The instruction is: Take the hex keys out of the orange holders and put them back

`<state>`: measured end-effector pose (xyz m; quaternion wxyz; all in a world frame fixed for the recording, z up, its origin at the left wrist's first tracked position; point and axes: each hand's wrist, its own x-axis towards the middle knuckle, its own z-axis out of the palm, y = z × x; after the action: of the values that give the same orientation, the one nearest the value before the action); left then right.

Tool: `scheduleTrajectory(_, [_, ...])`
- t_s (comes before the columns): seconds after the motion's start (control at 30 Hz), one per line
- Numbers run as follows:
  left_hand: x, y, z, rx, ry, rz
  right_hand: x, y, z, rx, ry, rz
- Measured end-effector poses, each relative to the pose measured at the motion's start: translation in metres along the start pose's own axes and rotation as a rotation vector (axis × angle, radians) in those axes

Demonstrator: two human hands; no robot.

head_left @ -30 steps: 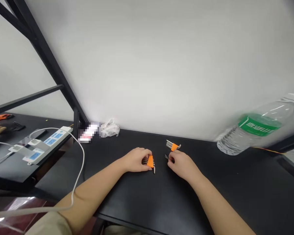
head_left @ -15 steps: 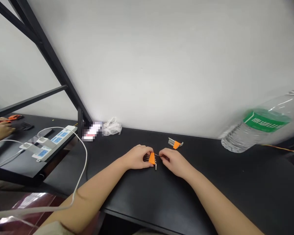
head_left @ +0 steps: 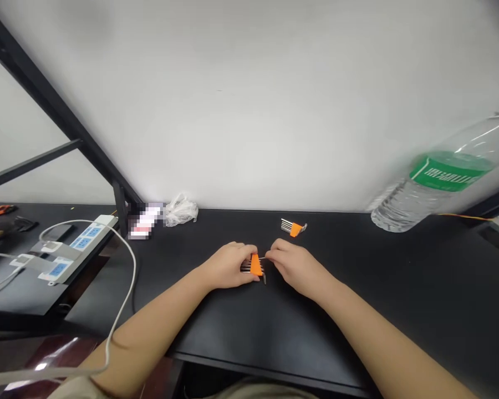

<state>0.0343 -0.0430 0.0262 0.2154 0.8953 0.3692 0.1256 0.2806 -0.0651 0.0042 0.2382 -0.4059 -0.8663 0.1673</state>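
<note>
head | black bench [head_left: 316, 327], white wall [head_left: 249, 111] | left fingers [head_left: 237, 256] grip orange hex-key set [head_left: 255, 265] | right fingers [head_left: 272, 256] touch it

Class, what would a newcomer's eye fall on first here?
The bright orange holder of a hex key set, gripped by the left hand at the middle of the black bench, draws the eye first; the right hand pinches a thin key beside it. A second orange key set lies just beyond. At far right, a large water bottle with a green label stands out.
</note>
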Motion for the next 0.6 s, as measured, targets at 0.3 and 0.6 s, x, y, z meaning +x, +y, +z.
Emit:
scheduleTrajectory(0.3, [0.0,0.002,0.003,-0.056,-0.031,0.011,0.002,-0.023,0.007,0.267,-0.007,0.106])
scheduleTrajectory(0.6, [0.001,-0.003,0.004,-0.102,-0.062,0.004,0.001,0.008,-0.009,0.115,0.032,0.24])
